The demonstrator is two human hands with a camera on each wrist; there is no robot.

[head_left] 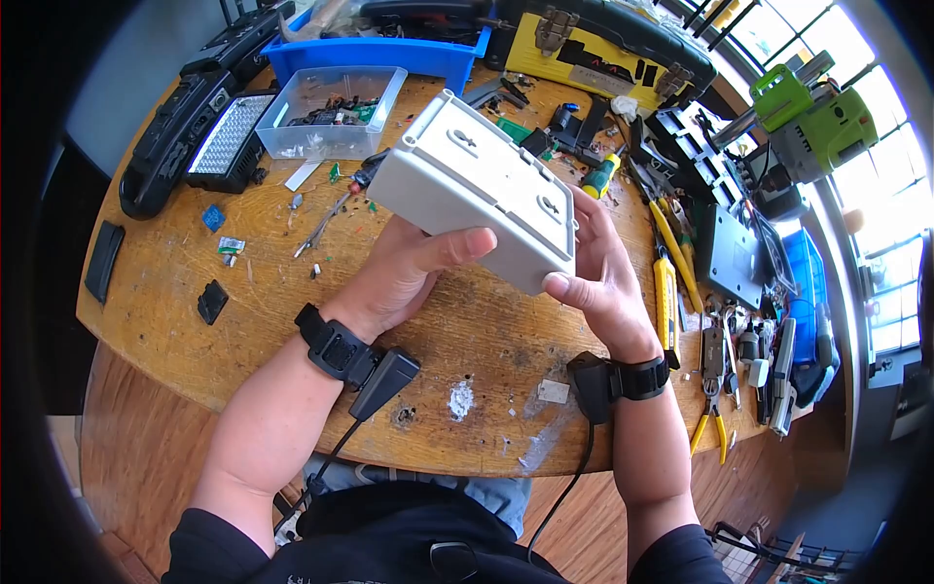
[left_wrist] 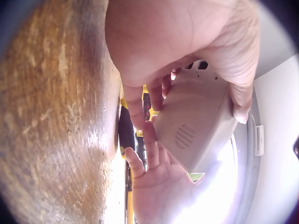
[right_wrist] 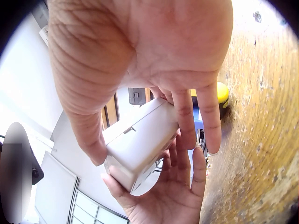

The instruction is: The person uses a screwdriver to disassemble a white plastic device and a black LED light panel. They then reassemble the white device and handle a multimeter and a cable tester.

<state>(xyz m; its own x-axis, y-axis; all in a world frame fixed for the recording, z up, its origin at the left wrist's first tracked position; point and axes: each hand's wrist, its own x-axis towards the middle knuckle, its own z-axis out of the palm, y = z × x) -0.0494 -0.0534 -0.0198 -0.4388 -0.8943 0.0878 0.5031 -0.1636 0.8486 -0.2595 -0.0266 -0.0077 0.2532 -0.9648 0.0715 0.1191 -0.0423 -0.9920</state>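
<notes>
A white plastic housing [head_left: 477, 209] is raised above the workbench, tilted, its back panel with two keyhole slots turned up. My left hand [head_left: 404, 273] grips its left part, the thumb lying along the near side wall. On the right, my right hand [head_left: 611, 287] holds the other end, thumb at the near corner and fingers behind. The left wrist view shows a round slotted grille [left_wrist: 185, 136] on the housing and dark openings at its far end. A small slot marks the white side wall [right_wrist: 140, 137] in the right wrist view.
Behind stand a clear plastic box [head_left: 331, 112] of small parts, a blue bin [head_left: 379, 56] and a yellow-black toolbox [head_left: 593, 58]. A green screwdriver [head_left: 601, 175], yellow utility knife [head_left: 666, 302] and yellow-handled pliers [head_left: 712, 419] lie to the right. Scraps dot the wooden bench [head_left: 263, 350].
</notes>
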